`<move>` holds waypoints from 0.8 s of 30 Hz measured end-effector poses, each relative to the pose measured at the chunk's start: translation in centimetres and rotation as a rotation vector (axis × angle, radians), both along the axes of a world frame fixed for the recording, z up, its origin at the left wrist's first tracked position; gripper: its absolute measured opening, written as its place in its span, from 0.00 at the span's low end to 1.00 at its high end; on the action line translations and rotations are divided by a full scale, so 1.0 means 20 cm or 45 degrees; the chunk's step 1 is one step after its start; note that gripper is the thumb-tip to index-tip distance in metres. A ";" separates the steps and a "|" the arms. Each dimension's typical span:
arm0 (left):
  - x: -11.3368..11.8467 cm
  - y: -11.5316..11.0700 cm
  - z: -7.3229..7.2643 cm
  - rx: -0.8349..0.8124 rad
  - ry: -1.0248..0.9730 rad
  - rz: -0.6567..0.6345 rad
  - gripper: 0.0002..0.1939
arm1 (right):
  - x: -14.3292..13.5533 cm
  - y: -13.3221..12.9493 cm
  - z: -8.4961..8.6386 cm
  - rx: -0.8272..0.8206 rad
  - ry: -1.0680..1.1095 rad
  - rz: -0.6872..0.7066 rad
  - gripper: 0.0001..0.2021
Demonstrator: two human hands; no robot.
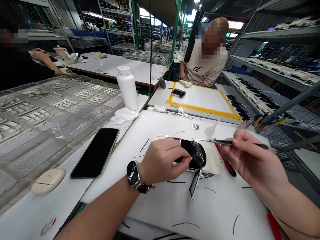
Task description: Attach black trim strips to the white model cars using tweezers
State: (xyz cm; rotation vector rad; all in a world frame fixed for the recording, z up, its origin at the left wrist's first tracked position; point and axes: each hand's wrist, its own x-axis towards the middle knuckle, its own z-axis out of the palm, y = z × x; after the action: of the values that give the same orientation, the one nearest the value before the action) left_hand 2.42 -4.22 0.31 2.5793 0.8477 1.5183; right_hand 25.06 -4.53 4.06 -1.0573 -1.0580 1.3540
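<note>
A cream model car [212, 156] with a glossy black roof [198, 155] sits on the white work surface, its near-side door [195, 183] swung out. My left hand [166, 158] is over the car, partly hiding it. Its thumb and index finger are pinched together beside the roof; anything between them is too small to make out. My right hand [250, 156] grips black-handled tweezers [222, 141], whose slim silver tip points left, above the far side of the car. Close to the right hand lies a red-handled tool [228, 164], partly hidden by the fingers.
Black strips [186, 224] are scattered over the surface. To the left are a phone [96, 153], an oval case [48, 180], crumpled tissue [126, 115], a white bottle [127, 88] and a compartment tray [62, 133] of parts. A person [207, 60] sits opposite; another is at far left.
</note>
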 end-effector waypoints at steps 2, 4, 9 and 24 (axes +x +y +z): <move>0.01 0.00 0.00 -0.037 -0.036 0.034 0.07 | -0.02 -0.07 0.03 -0.088 0.098 0.083 0.12; 0.02 -0.01 -0.01 -0.051 -0.068 0.045 0.06 | -0.04 -0.11 0.03 -0.134 0.166 0.132 0.11; 0.04 -0.02 0.00 -0.043 -0.175 0.067 0.04 | -0.05 -0.14 0.02 -0.113 0.264 0.156 0.10; 0.02 -0.07 0.04 -0.026 -0.270 0.116 0.03 | -0.06 -0.16 0.03 -0.151 0.303 0.213 0.09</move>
State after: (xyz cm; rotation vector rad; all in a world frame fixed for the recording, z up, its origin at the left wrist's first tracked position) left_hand 2.90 -5.57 1.20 2.3402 0.9604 1.7577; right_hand 23.89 -7.78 4.64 -0.8810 -0.9129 1.6506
